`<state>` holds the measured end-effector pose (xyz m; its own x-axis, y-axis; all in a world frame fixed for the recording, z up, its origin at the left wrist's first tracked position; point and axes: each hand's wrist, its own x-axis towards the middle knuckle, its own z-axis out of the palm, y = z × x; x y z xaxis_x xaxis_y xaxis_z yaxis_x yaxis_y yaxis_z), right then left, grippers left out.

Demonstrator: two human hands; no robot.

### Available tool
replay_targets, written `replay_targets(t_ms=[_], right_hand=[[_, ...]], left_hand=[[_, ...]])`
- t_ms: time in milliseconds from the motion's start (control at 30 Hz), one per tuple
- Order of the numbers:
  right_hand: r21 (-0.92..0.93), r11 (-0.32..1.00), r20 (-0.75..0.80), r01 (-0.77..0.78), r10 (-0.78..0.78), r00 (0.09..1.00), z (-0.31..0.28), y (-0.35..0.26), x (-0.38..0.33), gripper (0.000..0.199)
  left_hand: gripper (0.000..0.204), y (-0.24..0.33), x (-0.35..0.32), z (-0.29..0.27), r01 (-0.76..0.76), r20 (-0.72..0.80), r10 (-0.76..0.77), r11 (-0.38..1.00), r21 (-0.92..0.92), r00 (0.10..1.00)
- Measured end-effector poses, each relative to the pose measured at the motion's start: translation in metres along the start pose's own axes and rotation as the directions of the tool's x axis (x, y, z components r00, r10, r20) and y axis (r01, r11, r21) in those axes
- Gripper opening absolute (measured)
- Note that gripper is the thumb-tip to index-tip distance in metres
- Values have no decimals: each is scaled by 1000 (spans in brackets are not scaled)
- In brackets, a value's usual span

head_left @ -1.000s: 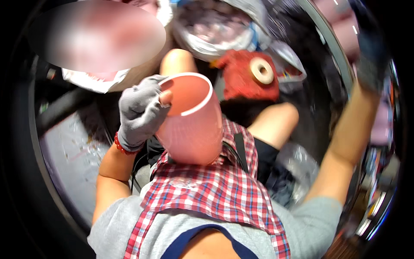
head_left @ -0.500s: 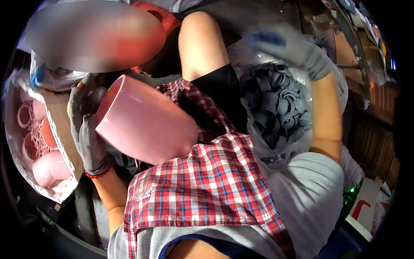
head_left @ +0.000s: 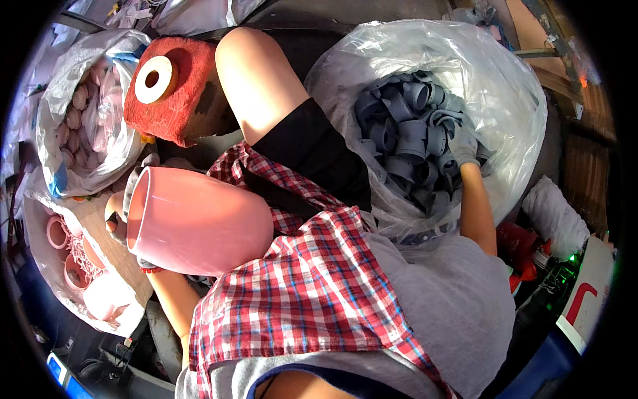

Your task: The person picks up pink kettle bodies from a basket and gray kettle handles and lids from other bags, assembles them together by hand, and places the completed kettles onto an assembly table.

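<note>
The glossy pink pot (head_left: 203, 223) was tipped on its side against the person's red plaid apron (head_left: 279, 299), its mouth facing left and its closed end toward the right. The left hand (head_left: 128, 196), in a gray glove with some fingertips bare, was at the mouth end of the pot. Its visible fingers were bent just outside the rim; the pot hid the rest, so whether they pinched the wall could not be told.

Well to the right of the pot, the gloved right hand (head_left: 464, 146) reached into a clear plastic bag (head_left: 512, 93) full of gray curved pieces (head_left: 411, 136). Its fingers pointed down among the pieces, near one band-like piece; whether they were closed on it could not be made out.

Beyond the pot was a block covered in red cloth (head_left: 193, 70), a pale ring (head_left: 143, 92) lying flat on top. Left of the pot and farther off, a white bag (head_left: 50, 143) held small pink items (head_left: 76, 123). Just left of the pot, a lined carton (head_left: 126, 226) held more pink cups (head_left: 103, 296) and shredded pink filler (head_left: 81, 258).
</note>
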<state>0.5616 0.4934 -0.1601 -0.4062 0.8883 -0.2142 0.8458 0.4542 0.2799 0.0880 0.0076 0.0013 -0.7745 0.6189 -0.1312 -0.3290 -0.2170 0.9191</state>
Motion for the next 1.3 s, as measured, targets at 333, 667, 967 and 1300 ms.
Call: replay_targets(t_ms=[333, 667, 967, 1300], right_hand=[[-472, 789, 448, 394, -171, 878, -4, -35, 76, 60], [-141, 874, 449, 466, -362, 816, -43, -71, 11, 55], [659, 368, -492, 655, -448, 747, -278, -178, -48, 45], [920, -357, -390, 160, -811, 436, -360, -361, -111, 48]], left_hand=[[113, 4, -7, 0, -39, -68, 42, 998, 49, 997], [121, 20, -6, -11, -124, 112, 108, 983, 139, 988], [134, 2, -9, -9, -327, 418, 214, 919, 221, 883], [128, -2, -32, 1, -224, 294, 205, 974, 32, 934]])
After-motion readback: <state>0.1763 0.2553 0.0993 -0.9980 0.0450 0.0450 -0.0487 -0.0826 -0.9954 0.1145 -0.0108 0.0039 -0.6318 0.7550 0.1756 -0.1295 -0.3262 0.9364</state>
